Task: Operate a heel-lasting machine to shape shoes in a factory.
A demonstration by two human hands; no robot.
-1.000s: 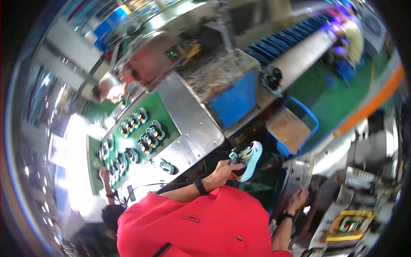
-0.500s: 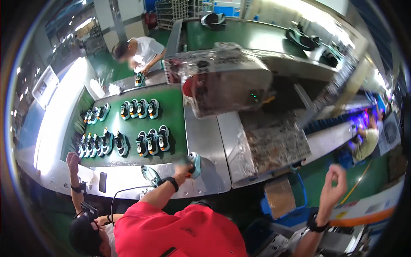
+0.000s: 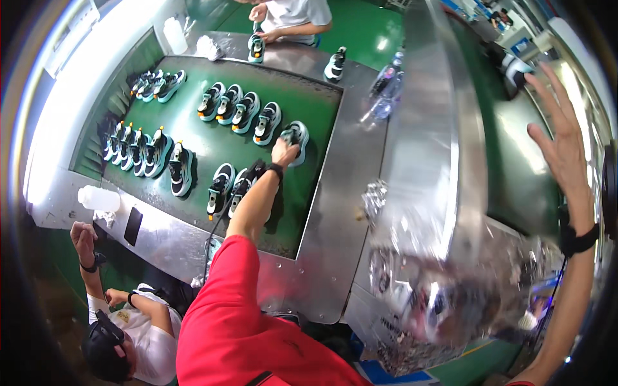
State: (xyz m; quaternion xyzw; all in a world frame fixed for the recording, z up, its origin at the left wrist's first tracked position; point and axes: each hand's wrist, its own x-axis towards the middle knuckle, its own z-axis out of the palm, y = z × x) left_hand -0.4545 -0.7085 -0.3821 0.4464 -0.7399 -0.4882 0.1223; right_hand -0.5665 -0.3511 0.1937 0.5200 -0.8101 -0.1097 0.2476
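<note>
At the right end of the far row, my left hand (image 3: 285,152) is closed on a pale-blue and black sneaker (image 3: 299,143) that stands on the green work surface (image 3: 212,151). Its fingers are at the shoe's opening and partly hidden. My right hand (image 3: 561,132) is raised at the far right with fingers spread and nothing in it. It appears close to a white and black shoe (image 3: 515,67) on the raised green belt (image 3: 515,148); whether they touch I cannot tell. More sneakers of the same kind (image 3: 244,112) stand in rows left of my left hand.
Across the surface, a person in white (image 3: 296,16) handles a sneaker. Another person (image 3: 145,321) is at the lower left, near a white bottle (image 3: 100,198) and a phone (image 3: 132,225). A plastic-wrapped machine (image 3: 431,296) and clear bottles (image 3: 386,90) stand to the right.
My left hand has moved the sneaker from the near metal ledge onto the green surface. My right hand has risen toward the raised belt, its fingers spreading. The view has turned.
</note>
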